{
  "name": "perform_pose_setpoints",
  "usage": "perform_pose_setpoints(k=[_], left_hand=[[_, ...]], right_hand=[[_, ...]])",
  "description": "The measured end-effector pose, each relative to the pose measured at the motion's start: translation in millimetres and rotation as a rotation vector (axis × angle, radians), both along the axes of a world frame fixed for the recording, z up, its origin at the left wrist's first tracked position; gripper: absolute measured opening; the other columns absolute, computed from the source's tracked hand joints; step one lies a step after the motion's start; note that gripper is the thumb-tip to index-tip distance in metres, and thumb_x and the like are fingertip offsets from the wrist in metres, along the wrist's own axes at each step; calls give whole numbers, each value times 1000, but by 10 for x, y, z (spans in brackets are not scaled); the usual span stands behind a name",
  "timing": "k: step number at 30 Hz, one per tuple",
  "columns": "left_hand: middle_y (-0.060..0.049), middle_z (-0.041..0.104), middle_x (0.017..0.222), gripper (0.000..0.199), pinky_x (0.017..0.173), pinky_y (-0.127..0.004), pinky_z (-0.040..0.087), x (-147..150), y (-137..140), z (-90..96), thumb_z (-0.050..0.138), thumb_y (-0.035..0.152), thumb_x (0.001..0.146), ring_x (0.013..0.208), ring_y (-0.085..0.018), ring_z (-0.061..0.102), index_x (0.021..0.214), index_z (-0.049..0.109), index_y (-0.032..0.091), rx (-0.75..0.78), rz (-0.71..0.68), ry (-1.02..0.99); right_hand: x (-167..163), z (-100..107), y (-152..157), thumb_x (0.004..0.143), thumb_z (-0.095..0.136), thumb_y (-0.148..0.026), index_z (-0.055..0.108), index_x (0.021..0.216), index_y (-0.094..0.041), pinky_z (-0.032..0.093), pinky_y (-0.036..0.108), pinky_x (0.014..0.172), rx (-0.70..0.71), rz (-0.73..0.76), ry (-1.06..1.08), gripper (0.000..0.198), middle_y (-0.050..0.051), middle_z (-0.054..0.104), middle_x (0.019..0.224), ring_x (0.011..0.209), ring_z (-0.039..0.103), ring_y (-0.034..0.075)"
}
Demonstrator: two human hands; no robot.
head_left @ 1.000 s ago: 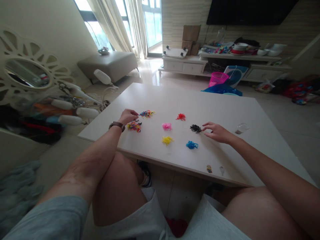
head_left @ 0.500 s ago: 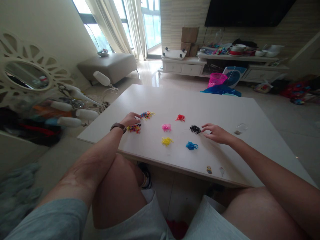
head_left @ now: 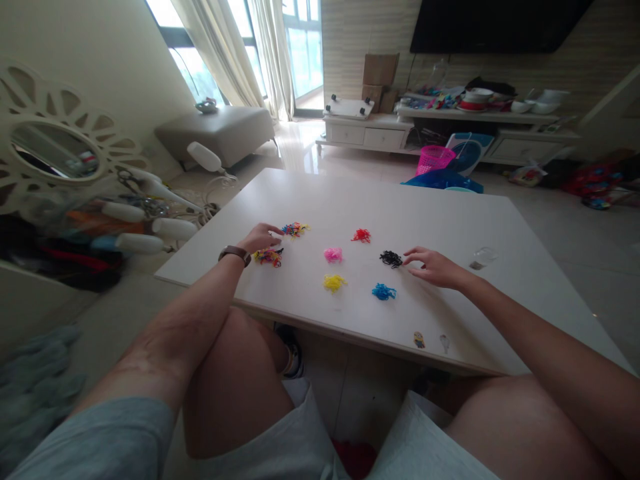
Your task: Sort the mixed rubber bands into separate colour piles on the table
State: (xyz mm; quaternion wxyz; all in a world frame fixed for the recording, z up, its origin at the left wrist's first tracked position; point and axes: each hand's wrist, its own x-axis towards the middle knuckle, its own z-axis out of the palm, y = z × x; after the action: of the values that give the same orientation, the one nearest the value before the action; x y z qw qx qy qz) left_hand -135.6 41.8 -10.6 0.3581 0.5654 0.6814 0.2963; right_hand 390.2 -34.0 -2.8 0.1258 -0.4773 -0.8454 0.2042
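Observation:
My left hand (head_left: 261, 237), with a brown watch on the wrist, hovers between two piles of mixed-colour rubber bands. The far mixed pile (head_left: 296, 229) is just past its fingertips; the near mixed pile (head_left: 269, 257) lies beneath and beside it. Its fingers reach out apart, with nothing visible in them. My right hand (head_left: 434, 267) is open beside a pile of black bands (head_left: 391, 259), thumb and fingers spread. Whether it touches that pile, I cannot tell. Between the hands sit single-colour piles: red (head_left: 361, 235), pink (head_left: 333, 255), yellow (head_left: 334, 283) and blue (head_left: 383, 291).
The piles lie on a white table (head_left: 300, 193). A small clear container (head_left: 484, 257) stands to the right. Two small flat pieces, one a yellow cartoon figure (head_left: 419, 339), lie by the near edge. Beyond the table is a pink basket (head_left: 435, 160).
My left hand has shifted very slightly to the left. My right hand and the piles look the same.

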Motion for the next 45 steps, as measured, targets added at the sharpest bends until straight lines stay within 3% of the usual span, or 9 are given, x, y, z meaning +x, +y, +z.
perform_pose_setpoints(k=[4,8,18,23,28,33,36,39,45], left_hand=[[-4,67,61,25,58,-26,46,-56,20,-33,84,22,51,59,-15,60,74,78,13,35,31,-114],[-7,72,70,37,64,-28,50,-77,14,-61,90,31,48,63,-16,64,78,76,13,37,35,-225],[-5,68,66,24,61,-26,48,-75,83,-125,88,27,59,62,-14,61,74,75,13,21,38,-178],[-9,70,82,10,72,-23,55,-14,121,-74,70,5,73,77,-14,67,75,64,13,-41,203,-596],[-11,66,83,24,65,-24,58,16,108,44,55,-6,63,75,-16,66,75,57,15,-80,336,-998],[-9,63,79,26,53,-19,52,5,86,74,51,-2,52,67,-13,63,71,50,16,-108,368,-1102],[-4,54,64,22,40,-17,38,-1,111,50,53,4,53,50,-10,50,72,53,15,-156,378,-1025],[2,42,53,10,36,-18,20,-4,136,13,59,11,60,42,-7,31,67,54,15,-195,358,-761],[0,56,57,19,50,-24,35,-38,61,-47,78,27,57,55,-12,48,68,68,15,-4,106,67]], right_hand=[[-6,-1,-3,83,60,-31,77,95,-24,54,41,94,-6,-10,14,22,9,66,124,102,67,25],[-4,-10,-5,83,59,-31,77,95,-24,54,40,94,-9,-6,17,22,8,66,124,103,67,25],[9,-7,7,83,60,-32,77,95,-24,54,40,94,-18,5,8,23,9,66,123,103,67,26],[-1,7,-3,84,59,-33,77,95,-25,54,40,95,-24,4,6,23,9,66,123,105,67,26],[3,2,-3,83,60,-33,77,95,-24,53,40,96,-22,2,2,23,9,67,123,100,68,25],[6,-14,3,83,59,-32,77,96,-23,52,39,97,-31,20,3,23,9,67,121,107,66,27],[4,-20,5,83,59,-32,76,96,-23,52,39,96,-49,20,4,24,10,66,122,106,66,26],[2,-18,4,82,59,-33,77,95,-23,52,40,95,-62,15,22,24,10,67,121,105,67,27],[3,-16,4,81,60,-34,77,95,-23,52,40,96,-70,14,19,24,10,68,120,104,67,27]])
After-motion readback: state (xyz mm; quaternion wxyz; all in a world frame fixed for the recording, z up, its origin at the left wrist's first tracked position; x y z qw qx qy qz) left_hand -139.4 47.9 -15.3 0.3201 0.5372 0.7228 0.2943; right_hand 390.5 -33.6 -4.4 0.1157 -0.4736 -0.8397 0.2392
